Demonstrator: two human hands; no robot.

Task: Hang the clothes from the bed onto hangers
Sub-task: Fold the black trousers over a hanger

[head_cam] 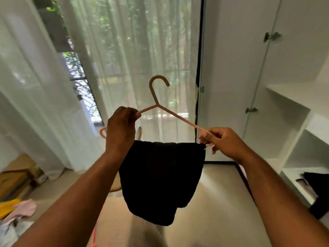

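Pink plastic hanger point(175, 117) is held up before the curtain point(124, 68) by 2 hands: left hand point(121, 129) grips one arm, right hand point(224, 142) pinches the other; black garment point(160, 179) drapes over its bar.

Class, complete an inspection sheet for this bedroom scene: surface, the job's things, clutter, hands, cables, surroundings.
Surface: beige floor below the hands.
Job's things: pink hanger held up; black garment draped over its bottom bar.
Clutter: yellow and pink clothes at lower left; cardboard boxes by the curtain.
Hands: left hand grips the hanger's left arm; right hand pinches its right end.
Cables: nothing seen.
Surroundings: sheer curtains over a window; white wardrobe doors; open shelves holding dark clothing.
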